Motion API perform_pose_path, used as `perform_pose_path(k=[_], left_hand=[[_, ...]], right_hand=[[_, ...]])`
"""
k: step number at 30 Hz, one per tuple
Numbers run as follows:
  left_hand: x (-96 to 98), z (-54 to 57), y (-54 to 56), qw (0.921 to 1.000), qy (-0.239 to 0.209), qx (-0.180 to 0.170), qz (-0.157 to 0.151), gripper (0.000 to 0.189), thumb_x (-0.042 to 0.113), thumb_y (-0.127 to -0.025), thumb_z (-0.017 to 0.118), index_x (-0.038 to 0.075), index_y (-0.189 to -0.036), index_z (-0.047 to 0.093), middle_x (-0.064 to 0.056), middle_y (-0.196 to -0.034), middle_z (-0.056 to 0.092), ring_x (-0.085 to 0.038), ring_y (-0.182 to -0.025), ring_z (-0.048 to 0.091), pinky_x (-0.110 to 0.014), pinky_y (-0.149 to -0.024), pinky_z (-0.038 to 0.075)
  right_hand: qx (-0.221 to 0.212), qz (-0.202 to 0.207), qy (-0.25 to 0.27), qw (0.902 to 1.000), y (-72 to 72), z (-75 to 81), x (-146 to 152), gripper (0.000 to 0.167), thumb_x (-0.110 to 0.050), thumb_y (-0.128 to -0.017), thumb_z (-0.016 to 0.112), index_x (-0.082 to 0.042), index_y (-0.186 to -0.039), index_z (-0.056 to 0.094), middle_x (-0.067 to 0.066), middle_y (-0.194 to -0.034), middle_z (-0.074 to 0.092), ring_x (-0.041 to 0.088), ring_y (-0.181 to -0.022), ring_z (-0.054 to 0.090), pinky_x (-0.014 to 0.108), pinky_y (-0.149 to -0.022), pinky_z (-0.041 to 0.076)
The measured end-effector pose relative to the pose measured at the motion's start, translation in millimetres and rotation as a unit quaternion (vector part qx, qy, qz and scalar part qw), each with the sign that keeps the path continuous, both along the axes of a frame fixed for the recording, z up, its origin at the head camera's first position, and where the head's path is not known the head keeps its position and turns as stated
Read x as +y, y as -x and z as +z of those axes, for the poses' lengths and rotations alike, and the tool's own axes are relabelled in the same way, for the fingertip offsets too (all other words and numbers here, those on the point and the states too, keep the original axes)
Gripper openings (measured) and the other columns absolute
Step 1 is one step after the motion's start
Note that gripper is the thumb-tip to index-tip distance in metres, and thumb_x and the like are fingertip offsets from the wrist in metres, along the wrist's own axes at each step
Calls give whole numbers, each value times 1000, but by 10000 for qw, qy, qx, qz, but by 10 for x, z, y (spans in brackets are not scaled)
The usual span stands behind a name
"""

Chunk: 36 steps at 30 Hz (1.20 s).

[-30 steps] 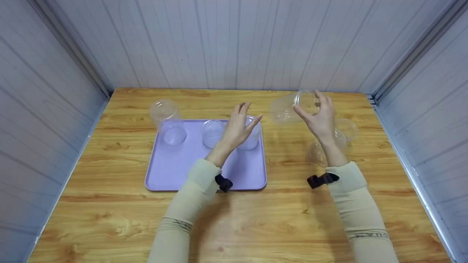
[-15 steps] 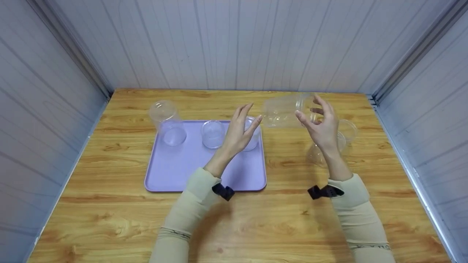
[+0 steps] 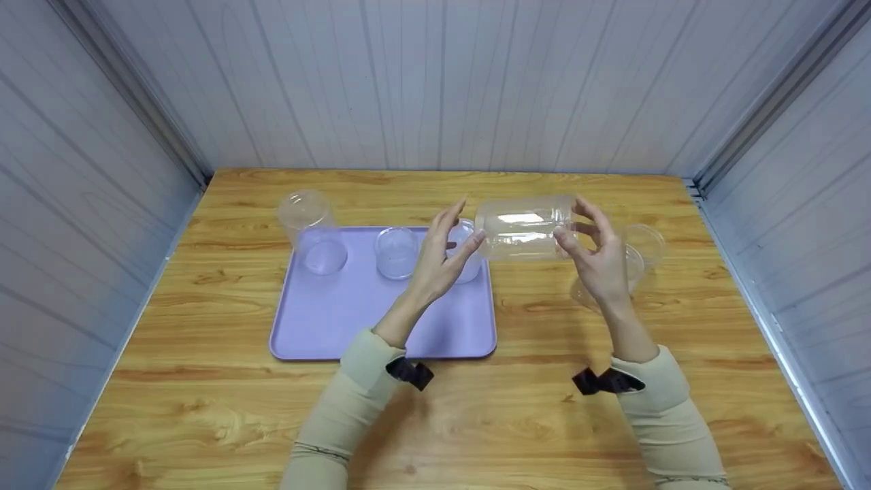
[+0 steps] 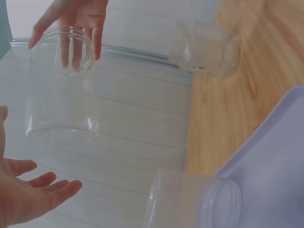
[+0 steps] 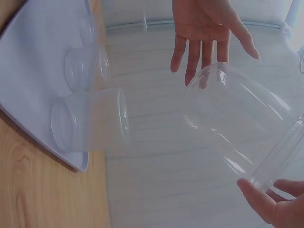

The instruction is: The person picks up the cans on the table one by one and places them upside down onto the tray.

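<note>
Within right hand, clear jar, sideways

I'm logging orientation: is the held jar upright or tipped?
Tipped: the right hand holds the clear jar sideways, base toward the left hand.

Wooden table: purple tray, clear jar

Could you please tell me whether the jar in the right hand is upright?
No, the jar is tipped on its side, held at one end by the right hand.
</note>
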<state>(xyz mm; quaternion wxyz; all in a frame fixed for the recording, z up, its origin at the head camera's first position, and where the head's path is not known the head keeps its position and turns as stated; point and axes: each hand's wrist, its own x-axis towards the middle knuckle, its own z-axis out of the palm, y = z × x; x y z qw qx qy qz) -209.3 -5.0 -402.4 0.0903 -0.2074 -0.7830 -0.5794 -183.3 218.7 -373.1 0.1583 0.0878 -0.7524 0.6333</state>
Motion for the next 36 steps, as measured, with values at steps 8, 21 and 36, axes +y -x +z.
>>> perform_pose_path(k=[8, 21, 36], left_hand=[[-42, -70, -42, 9983, -310, -173, -456, 65, 39, -86, 48, 15, -141, 24, -9, -136, 29, -27, -118, 36, -39, -80, 43], [-89, -82, -209, 9868, -1089, -615, -1028, 79, 32, -78, 59, 11, -142, 16, -19, -135, 25, -30, -115, 38, -38, -75, 46], [-181, -1, -430, 9793, -1491, -563, -1245, 74, 5, -74, 68, -2, -135, 28, -23, -132, 30, -34, -109, 42, -36, -66, 47]], right_hand=[[-2, 471, 523, 9975, -73, -135, -50, 52, -8, -83, 58, 7, -128, 38, 14, -119, 40, 26, -101, 43, 23, -77, 45], [-439, 828, 1117, 9893, -182, -288, -122, 52, -9, -86, 51, 9, -131, 32, 15, -118, 39, 27, -103, 50, 29, -76, 49], [-301, 1478, 2040, 9673, -78, -754, -64, 63, -30, -80, 62, 2, -128, 39, 19, -121, 42, 32, -101, 51, 34, -73, 50]])
